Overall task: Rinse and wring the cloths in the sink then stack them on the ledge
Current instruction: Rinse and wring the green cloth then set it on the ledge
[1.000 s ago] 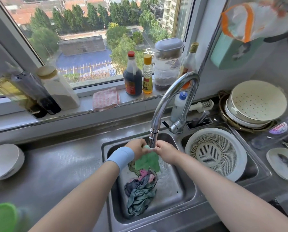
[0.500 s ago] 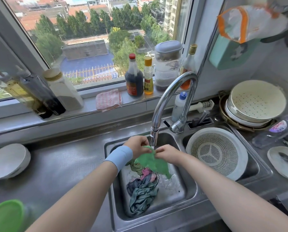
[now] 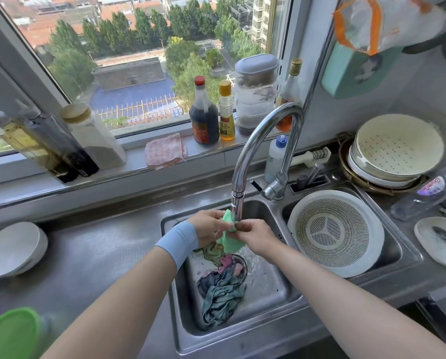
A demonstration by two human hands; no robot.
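**Green cloth (image 3: 229, 242) bunches up under the tap: rinse giving way to the wring**

Pink-checked and folded, one cloth (image 3: 164, 150) already lies on the ledge (image 3: 136, 164) at the far left of the sink (image 3: 268, 283), so the stack is begun but holds one piece so far.

Moving right, the left hand (image 3: 210, 226), with a blue wristband (image 3: 177, 242) on its wrist, has its fingers clamped on the upper edge of the green cloth. Half a second ago that cloth hung open as a wide flap between the two hands. Now it is gathered into a narrow bundle, with a crumpled tuft above the knuckles and a short tail below. The hands have drawn together until they nearly touch.

Below them, a heap of grey, teal and pink cloths (image 3: 221, 288) lies on the sink floor, seemingly untouched. Most of the task is therefore ahead.

The tap nozzle (image 3: 236, 207) sits right over the bundle, and water splashes on the sink floor near the right hand, so the tap appears to be running.

The right hand (image 3: 255, 234) also has its fingers curled tight onto the green cloth, just under the nozzle.

Judging by the gathering, the rinse of this piece is near its end. The next sensible move is probably a twist of the two hands against each other to squeeze the water out, then a reach far left to the ledge.
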